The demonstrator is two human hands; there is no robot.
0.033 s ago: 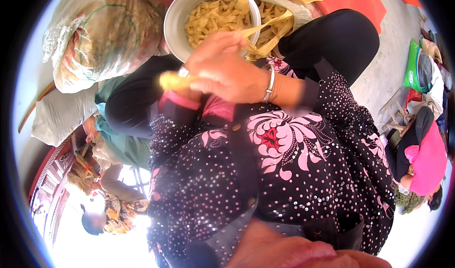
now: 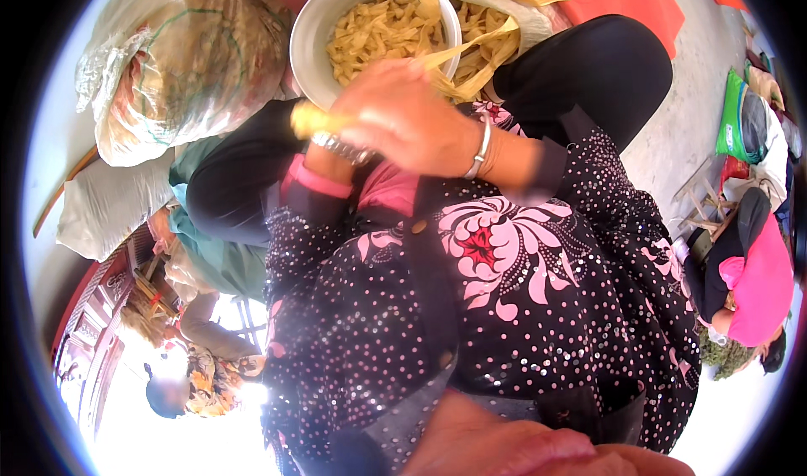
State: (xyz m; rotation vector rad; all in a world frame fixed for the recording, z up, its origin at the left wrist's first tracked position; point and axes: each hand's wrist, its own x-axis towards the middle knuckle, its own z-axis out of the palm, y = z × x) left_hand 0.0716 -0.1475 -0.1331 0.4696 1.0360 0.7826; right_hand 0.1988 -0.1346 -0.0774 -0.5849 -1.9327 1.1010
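Note:
My right hand (image 2: 420, 131), with a silver bangle at its wrist, crosses over my left and is partly blurred. A short yellow piece (image 2: 311, 121), like a strip of dried husk, sticks out from its closed fingers. My left hand (image 2: 374, 81) is mostly hidden behind the right; its wrist has a metal watch and a pink cuff. At the left fingertips, a long yellow husk-like strip (image 2: 483, 43) runs up to the right. Whether both ends belong to one strip is hidden. Just beyond the hands stands a white bowl (image 2: 304, 60) of short yellow pieces (image 2: 370, 39).
A large stuffed sack (image 2: 202, 64) leans at the far left, above a white sack (image 2: 109, 203). Red sheeting (image 2: 630, 5) lies at the far right. A person in pink (image 2: 765, 282) is at the right, near a wooden stool (image 2: 706, 207); a capped person (image 2: 168, 383) is lower left.
My right hand and the yellow piece have shifted slightly up and to the right. More of the watch on my left wrist now shows.

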